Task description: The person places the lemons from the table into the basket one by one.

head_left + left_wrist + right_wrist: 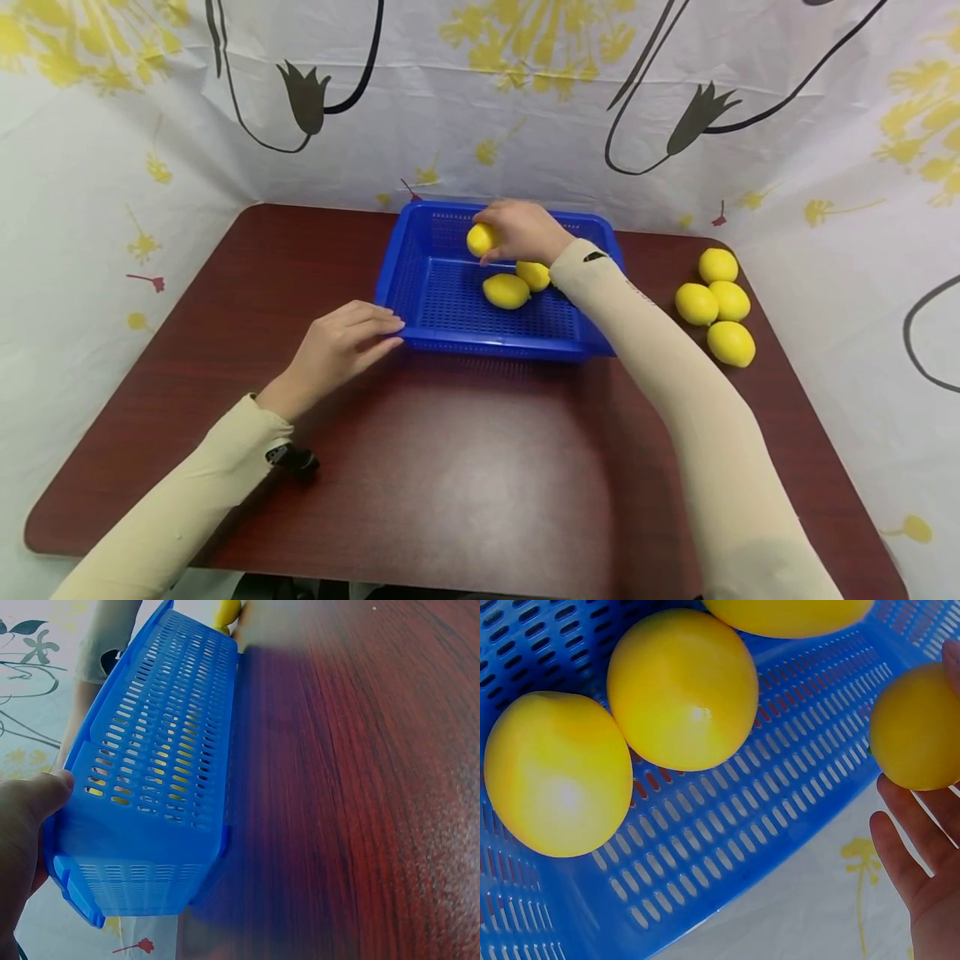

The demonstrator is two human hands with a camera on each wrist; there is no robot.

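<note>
A blue plastic basket (487,340) with slotted walls stands toward the back of the table. At its front left corner, my left hand (337,346) grips the rim, and the left wrist view shows the thumb (52,789) over the outer side. Above the inside of the basket, my right hand (528,232) holds a yellow lemon (481,240) between fingers and thumb. Beneath that arm, lemons lie on the basket floor; the right wrist view has three of them, among them one lemon (682,690) in the middle and another lemon (559,774) at left.
Several more lemons (717,302) sit in a cluster on the dark red-brown table (465,467), right of the basket by the table's right edge. White sheeting (465,125) with yellow flower prints hangs behind and beside the table.
</note>
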